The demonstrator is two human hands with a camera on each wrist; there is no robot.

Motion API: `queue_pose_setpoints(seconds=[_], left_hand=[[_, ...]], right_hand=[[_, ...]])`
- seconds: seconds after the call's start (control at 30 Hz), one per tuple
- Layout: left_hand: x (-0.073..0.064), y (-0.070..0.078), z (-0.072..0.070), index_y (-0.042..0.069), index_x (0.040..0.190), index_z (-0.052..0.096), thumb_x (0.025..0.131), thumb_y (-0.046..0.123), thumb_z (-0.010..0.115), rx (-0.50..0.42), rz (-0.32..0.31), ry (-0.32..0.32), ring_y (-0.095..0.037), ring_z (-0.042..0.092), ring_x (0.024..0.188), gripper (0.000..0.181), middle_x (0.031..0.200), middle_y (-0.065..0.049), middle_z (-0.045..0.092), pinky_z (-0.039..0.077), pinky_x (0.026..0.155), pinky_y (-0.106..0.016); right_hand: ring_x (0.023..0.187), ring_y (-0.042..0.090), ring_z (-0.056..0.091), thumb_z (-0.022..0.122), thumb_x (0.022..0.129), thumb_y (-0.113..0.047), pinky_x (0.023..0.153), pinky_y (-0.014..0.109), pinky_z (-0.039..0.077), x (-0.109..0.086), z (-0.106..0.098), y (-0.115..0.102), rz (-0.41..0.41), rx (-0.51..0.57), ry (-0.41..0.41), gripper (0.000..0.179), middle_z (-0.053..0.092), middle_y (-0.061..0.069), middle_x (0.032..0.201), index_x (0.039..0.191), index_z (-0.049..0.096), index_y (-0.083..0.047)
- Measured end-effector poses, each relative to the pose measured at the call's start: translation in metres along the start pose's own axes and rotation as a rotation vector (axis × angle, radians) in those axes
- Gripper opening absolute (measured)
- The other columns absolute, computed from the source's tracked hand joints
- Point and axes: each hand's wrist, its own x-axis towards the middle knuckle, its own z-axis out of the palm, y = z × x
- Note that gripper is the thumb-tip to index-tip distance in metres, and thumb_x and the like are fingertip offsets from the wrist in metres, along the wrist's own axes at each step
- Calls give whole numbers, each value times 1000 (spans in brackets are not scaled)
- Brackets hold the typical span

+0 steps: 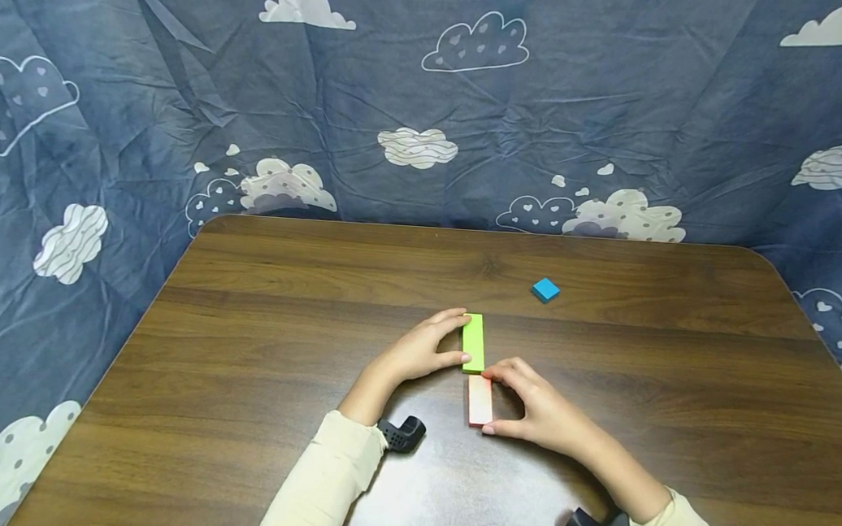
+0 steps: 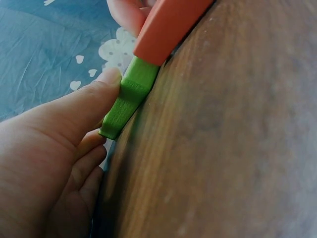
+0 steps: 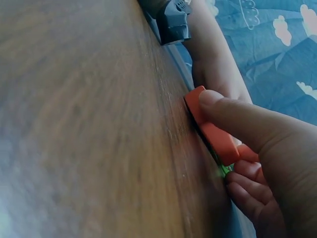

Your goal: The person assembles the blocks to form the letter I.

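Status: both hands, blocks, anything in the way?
Left hand grips green block. Right hand pinches red block by the green one's near end. Blue block apart, farther back; seemingly not in the way.

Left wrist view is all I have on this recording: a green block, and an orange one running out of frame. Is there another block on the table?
Observer: Yes, the head view shows a blue block lying apart, farther back and to the right of the green block.
Operator: My frame cuts off the orange block. Where is the right hand's thumb?
Observer: At that block's near end, as the head view shows.
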Motion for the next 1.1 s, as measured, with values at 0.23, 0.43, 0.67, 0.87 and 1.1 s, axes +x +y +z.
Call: queue_pose_setpoints(seconds=[0.23,0.43,0.67,0.87,1.1], left_hand=[[0,0,0,12,137,38,85,38,60,-3,-7,-5,-17,28,129,63,142,-1,31,25,104,-34],[0,-1,0,11,137,38,84,37,61,-4,1,-2,-18,28,129,63,142,-2,32,24,104,-34],[1,0,0,10,136,38,84,35,62,-6,9,2,-18,29,128,63,141,-3,33,24,104,-33],[1,1,-1,9,136,39,84,35,62,-6,17,5,-18,29,129,62,141,-4,33,23,105,-33],[0,1,-1,9,136,39,84,35,62,-15,24,8,-19,28,129,62,142,-5,32,23,104,-34]], right_hand=[[103,16,48,77,67,-37,88,40,43,-1,1,-3,9,-5,-13,65,47,1,113,119,52,-6],[103,13,46,75,70,-27,86,37,43,-2,1,-2,-28,1,-6,55,44,-2,113,117,53,-10],[97,12,46,74,73,-24,78,33,45,-1,2,0,-60,-24,5,52,44,-2,110,120,55,-11],[89,10,46,74,74,-26,71,27,44,-1,2,0,-55,-27,13,53,44,-3,107,122,56,-12],[89,11,46,73,75,-28,71,28,44,-1,2,-1,-35,-29,8,53,44,-3,108,122,55,-13]])
